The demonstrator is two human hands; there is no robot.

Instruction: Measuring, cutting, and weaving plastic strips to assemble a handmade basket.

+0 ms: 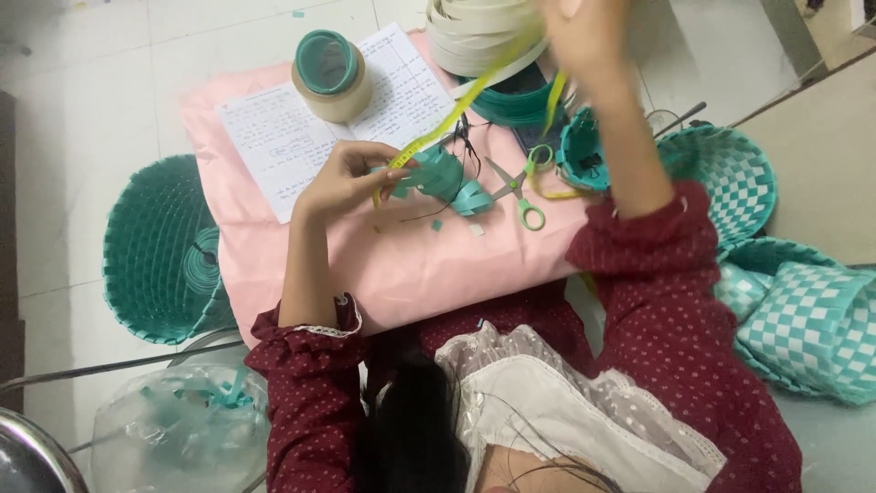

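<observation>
Two hands are working one yellow-green strip (456,108) here, w/ the strip running diagonally from lower left up to upper right across the pink cloth (411,265). Left hand (345,178) is pinching the low end, thumb and fingers closed on it right beside a teal woven piece (438,175) that's sitting on the cloth just to the right of those fingers. Right hand (584,36) is up near the top of the view, blurry, closed around the high end of the strip afaict, w/ another bit of it hanging down below. So the strip's long axis is going straight between the two hands, pulled fairly taut, and the left hand is def the nearer one to the teal piece. Green-handled scissors (518,187) are lying on the cloth btwn the arms, touching nothing in hand. An open notebook (338,114) is sitting behind the left hand w/ a teal-lidded jar (330,75) on it, and teal baskets (721,169) are standing off to the right side, well apart from the fingers.
</observation>
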